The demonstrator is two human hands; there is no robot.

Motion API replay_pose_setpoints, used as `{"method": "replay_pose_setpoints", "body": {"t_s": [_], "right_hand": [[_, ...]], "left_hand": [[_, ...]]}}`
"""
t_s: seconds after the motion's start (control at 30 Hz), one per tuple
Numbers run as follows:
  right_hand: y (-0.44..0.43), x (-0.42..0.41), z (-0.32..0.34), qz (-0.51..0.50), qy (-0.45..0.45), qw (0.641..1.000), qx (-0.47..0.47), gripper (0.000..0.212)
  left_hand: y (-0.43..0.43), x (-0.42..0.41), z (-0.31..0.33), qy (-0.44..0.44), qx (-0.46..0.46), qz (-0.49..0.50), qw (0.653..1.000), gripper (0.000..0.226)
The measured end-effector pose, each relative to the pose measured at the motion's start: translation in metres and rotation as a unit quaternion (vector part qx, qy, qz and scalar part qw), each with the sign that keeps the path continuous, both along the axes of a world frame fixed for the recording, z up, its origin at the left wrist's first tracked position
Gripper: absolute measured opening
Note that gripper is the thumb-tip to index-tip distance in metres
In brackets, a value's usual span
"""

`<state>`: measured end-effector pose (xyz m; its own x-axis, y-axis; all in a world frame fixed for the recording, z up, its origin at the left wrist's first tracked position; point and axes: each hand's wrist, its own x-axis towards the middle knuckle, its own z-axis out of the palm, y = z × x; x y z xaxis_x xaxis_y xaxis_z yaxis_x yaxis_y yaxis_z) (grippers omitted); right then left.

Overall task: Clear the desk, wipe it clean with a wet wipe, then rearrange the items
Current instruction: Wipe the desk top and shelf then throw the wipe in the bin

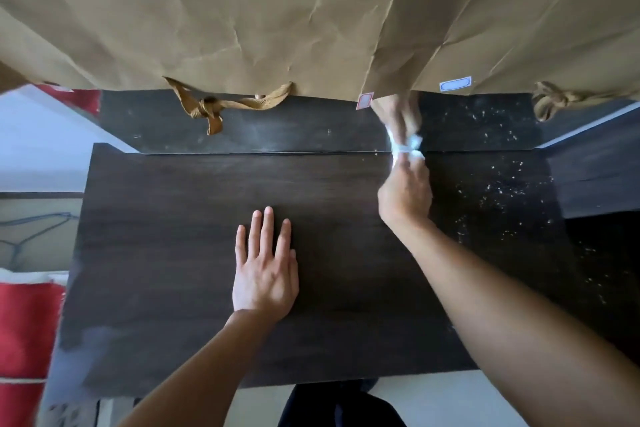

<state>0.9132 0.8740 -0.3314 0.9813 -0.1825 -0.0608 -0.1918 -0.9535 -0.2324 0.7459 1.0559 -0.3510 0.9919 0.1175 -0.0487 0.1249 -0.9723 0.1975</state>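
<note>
Nearest, the left hand (265,270) is lying flat on the desk (173,253), fingers straight and slightly spread. Farther back, the right hand (405,192) is gripping a crumpled white wipe (414,144) where the desk meets its glossy back panel (277,128). White specks (498,191) are lying right of the wipe; brown paper (242,10) is hanging above.

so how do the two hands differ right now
The left hand lies flat, fingers straight, palm down on the desk; the right hand is curled round a white wipe.
The left hand holds nothing; the right hand grips the wipe.
The left hand sits mid-desk, nearer the person; the right hand reaches to the far edge.
Both are bare and over the same dark desk.
</note>
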Motion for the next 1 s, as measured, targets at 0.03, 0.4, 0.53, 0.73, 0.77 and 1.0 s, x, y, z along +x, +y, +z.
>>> {"method": "replay_pose_setpoints", "body": {"t_s": [0.03, 0.4, 0.53, 0.73, 0.77, 1.0], "right_hand": [[0.019, 0.002, 0.002, 0.001, 0.008, 1.000, -0.005, 0.039], [0.017, -0.003, 0.000, 0.018, 0.015, 1.000, -0.001, 0.045], [0.039, -0.030, 0.000, 0.196, -0.010, 0.980, 0.033, 0.056], [-0.066, -0.080, -0.005, 0.312, -0.025, 0.947, 0.076, 0.055], [-0.077, -0.070, -0.005, 0.261, -0.027, 0.962, 0.074, 0.054], [0.007, -0.040, -0.002, 0.175, -0.045, 0.980, 0.080, 0.057]], "left_hand": [[0.000, 0.001, 0.000, -0.003, -0.001, 0.001, 1.000, 0.050], [0.001, -0.001, 0.001, -0.004, -0.018, -0.004, 1.000, 0.048], [0.001, 0.001, 0.002, -0.003, -0.022, -0.001, 1.000, 0.049], [0.001, 0.001, 0.003, 0.006, -0.028, 0.002, 1.000, 0.050], [0.001, 0.001, 0.003, 0.005, -0.025, 0.002, 1.000, 0.050], [0.000, 0.000, 0.000, -0.011, -0.019, 0.002, 1.000, 0.049]]}}
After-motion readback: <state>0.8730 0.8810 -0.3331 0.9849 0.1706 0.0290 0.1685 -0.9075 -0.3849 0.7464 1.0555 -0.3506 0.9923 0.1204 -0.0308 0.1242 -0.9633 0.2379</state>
